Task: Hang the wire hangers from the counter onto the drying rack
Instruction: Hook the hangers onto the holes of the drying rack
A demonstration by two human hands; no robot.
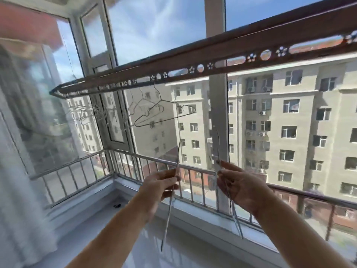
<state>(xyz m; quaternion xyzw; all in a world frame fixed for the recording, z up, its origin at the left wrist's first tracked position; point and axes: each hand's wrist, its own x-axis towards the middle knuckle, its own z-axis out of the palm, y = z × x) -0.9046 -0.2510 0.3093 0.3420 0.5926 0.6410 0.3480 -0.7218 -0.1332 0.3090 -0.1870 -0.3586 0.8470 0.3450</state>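
Windows [154, 31] fill most of the view, and across them runs the drying rack [193, 59], a long brown bar slanting from upper right down to lower left, pierced along its lower edge with round and flower-shaped holes. Those holes look made to take hooks, which would explain why the hangers already on it sit spaced apart rather than bunched. Below, the white table [123, 229] runs along the sill behind a metal railing [81, 161]; no loose hangers show on the part of it in view.

Several hung hangers [164, 115] dangle from the left half of the bar: thin bare wire, grey, with shoulder notches, the nearest tilted almost flat toward the camera, the farther ones too blurred to count.

Both arms are raised beneath the free middle stretch of the bar, probably to bring the next hooks up to open holes. The left hand [162, 182] has thumb and fingertips pinched shut on a left hanger [171, 206], seen edge-on as one slim silvery line, hook end pointing up. The right hand [239, 186] is turned palm-up, fingers loosely curled around a right hanger [234, 215], likewise edge-on; whether it is one wire or two together I cannot tell. Each is gripped near the neck, likely so the hook stays steerable.
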